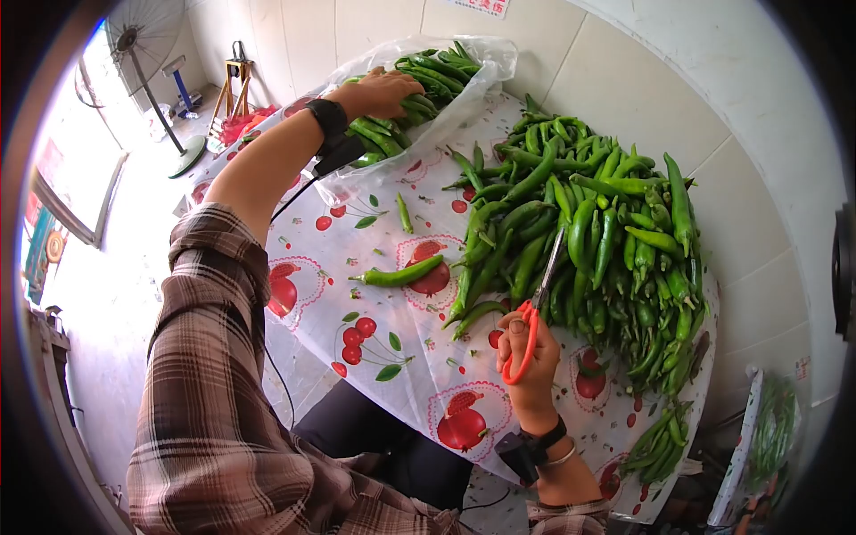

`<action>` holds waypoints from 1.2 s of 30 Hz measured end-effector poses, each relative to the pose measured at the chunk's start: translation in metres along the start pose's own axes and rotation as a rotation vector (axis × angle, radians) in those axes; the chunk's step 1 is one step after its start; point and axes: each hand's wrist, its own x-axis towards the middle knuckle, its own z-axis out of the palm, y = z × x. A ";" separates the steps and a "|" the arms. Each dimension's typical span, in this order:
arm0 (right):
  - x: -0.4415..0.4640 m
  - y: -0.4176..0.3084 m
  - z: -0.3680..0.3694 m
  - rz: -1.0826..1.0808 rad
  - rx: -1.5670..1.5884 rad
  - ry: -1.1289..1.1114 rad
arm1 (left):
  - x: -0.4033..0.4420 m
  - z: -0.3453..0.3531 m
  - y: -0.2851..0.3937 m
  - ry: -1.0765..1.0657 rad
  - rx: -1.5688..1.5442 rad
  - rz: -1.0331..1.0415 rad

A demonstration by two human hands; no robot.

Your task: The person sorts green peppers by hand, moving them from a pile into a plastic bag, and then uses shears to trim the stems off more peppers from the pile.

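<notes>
My right hand [530, 361] grips a pair of scissors [532, 337] by their orange-red handles. The blades point up and away, look closed together, and lie over the near side of a big heap of green chili peppers [584, 241]. My left hand [379, 93] is inside a clear plastic bag [493, 76], its fingers stretched out over the green chili peppers [437, 80] there. The fingertips are partly hidden, and I see nothing clearly held. One loose chili pepper [401, 273] with its stem lies on the tablecloth between my hands.
The round table wears a cherry and pomegranate tablecloth [370, 334] scattered with cut stem bits. A small chili bunch [658, 446] lies at the right edge. A tiled wall [615, 76] stands behind. A standing fan [156, 102] is at left; a bag of green produce [774, 428] is at lower right.
</notes>
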 end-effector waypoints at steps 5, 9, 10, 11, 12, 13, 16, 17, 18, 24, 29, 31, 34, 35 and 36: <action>0.000 0.000 -0.002 0.024 0.009 -0.015 | 0.007 0.005 -0.005 -0.052 0.038 0.033; 0.000 0.001 -0.002 0.022 -0.022 -0.016 | 0.000 0.003 0.004 -0.074 0.049 0.047; 0.000 0.002 -0.002 0.008 -0.031 -0.019 | -0.001 0.003 0.006 -0.068 0.049 0.046; 0.000 0.001 -0.002 0.009 -0.030 -0.018 | -0.003 0.003 0.008 -0.062 0.048 0.046; 0.000 0.000 -0.001 0.016 -0.034 -0.018 | -0.006 0.003 0.010 -0.063 0.048 0.047; -0.001 -0.001 -0.001 0.024 -0.038 -0.019 | -0.010 0.003 0.011 -0.039 0.040 0.061; -0.001 0.001 -0.002 0.018 -0.035 -0.025 | -0.021 0.009 0.016 -0.021 0.031 0.093; -0.001 0.000 -0.002 0.020 -0.031 -0.024 | -0.024 0.011 0.018 -0.026 0.032 0.111; -0.001 -0.001 -0.001 0.012 -0.043 -0.020 | -0.026 0.015 0.017 -0.031 0.032 0.112; 0.000 0.002 -0.001 -0.007 -0.032 -0.040 | -0.037 0.028 0.024 0.070 0.058 0.067; 0.000 0.001 -0.002 0.001 -0.038 -0.042 | -0.043 0.025 0.021 0.064 0.063 0.110; -0.001 0.002 -0.002 -0.008 -0.023 -0.038 | -0.042 0.019 0.016 0.023 0.008 0.087; -0.001 0.000 0.000 -0.008 -0.024 -0.029 | -0.044 0.023 0.010 0.196 -0.043 -0.045; -0.002 0.001 0.001 -0.002 -0.023 -0.028 | -0.047 0.029 0.010 0.190 -0.046 -0.045; -0.001 0.002 0.000 0.001 -0.019 -0.030 | -0.050 0.035 0.011 0.179 -0.032 -0.063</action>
